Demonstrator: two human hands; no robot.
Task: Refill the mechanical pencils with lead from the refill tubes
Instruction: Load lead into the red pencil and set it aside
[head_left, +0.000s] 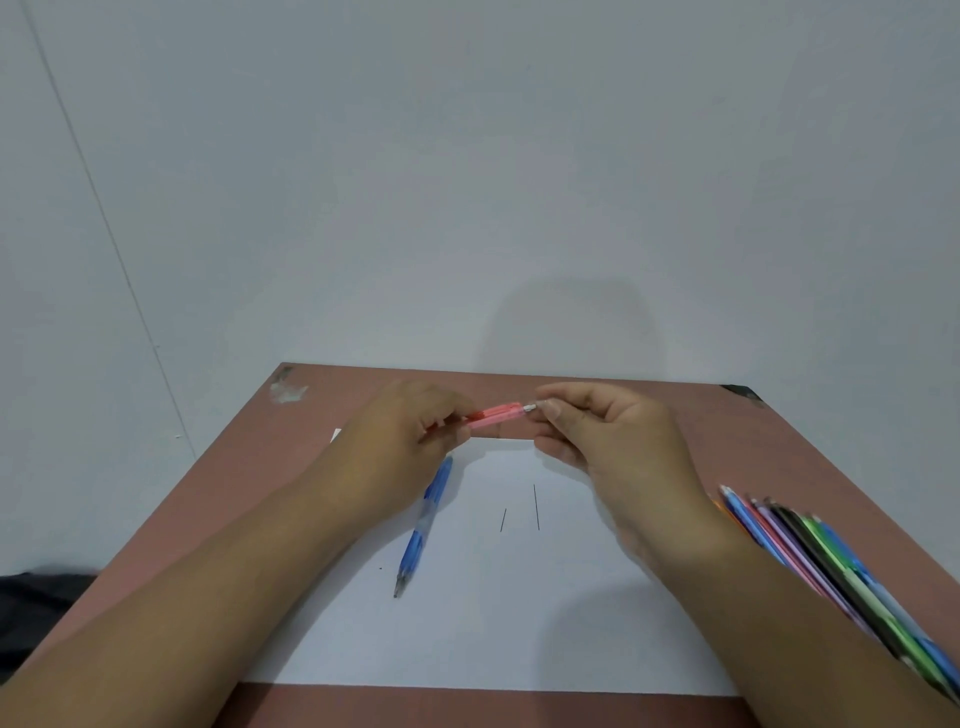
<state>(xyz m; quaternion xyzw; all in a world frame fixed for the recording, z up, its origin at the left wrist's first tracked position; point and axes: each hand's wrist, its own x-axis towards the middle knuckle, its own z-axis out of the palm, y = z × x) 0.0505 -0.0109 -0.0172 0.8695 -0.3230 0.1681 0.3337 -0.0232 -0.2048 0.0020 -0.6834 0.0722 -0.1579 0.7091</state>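
My left hand (415, 436) grips a pink mechanical pencil (496, 414) held level above the far side of the table. My right hand (608, 441) pinches the small silver end piece (535, 407) at the pencil's right end. A blue mechanical pencil (423, 525) lies on the white paper sheet (493, 623), tip toward me, partly under my left wrist. Two thin lead sticks lie loose on the paper: a short one (503, 519) and a longer one (536, 507).
A row of several mechanical pencils (821, 566) in assorted colours lies at the right on the brown table (701, 431), partly hidden by my right forearm. A grey wall stands right behind the table's far edge. Something dark (36, 597) lies off the table's left.
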